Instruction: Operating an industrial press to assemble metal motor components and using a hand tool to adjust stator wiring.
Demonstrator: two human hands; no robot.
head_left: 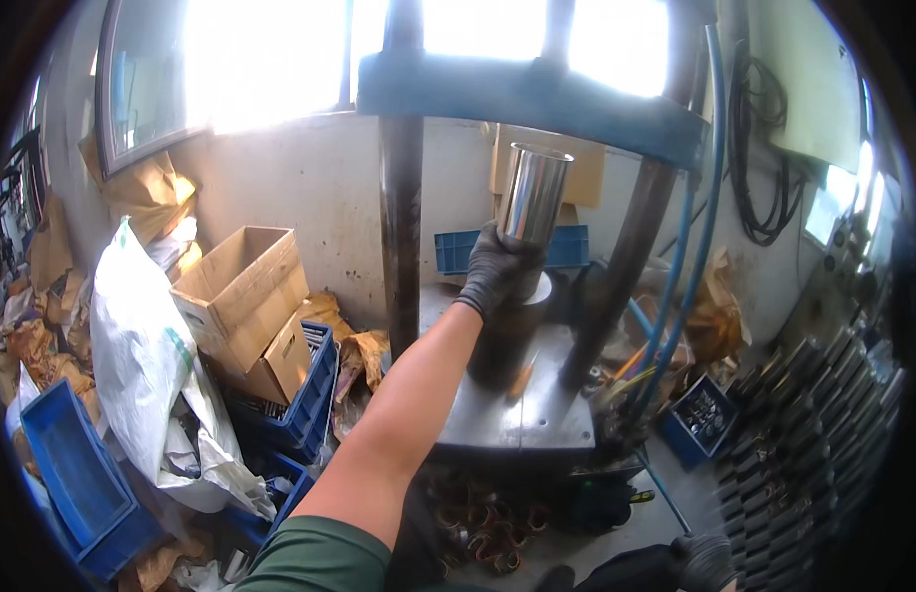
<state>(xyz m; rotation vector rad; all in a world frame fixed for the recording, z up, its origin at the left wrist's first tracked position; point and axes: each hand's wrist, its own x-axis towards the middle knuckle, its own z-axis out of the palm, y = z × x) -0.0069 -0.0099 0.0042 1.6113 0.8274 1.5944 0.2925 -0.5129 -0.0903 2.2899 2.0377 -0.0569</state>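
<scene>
My left hand (499, 261), in a dark grey glove, is wrapped round the lower part of a shiny metal cylinder (537, 192). The cylinder is upright, slightly tilted, with its open end up. It is over a dark round block (502, 345) on the steel bed (552, 409) of a press; a pale ring shows just under the hand. My right hand (710, 562), also gloved, is low at the right by my knee. Its fingers look closed round the end of a thin blue rod (665, 488), though they are partly cut off by the lower edge.
The press's blue crossbeam (537, 94) spans two dark columns (402, 227). Blue hoses (690, 266) hang at its right. Left are cardboard boxes (243, 296), a white sack (142, 335) and blue crates (78, 464). Stacked metal tubes (803, 444) and a blue bin of parts (700, 419) are right.
</scene>
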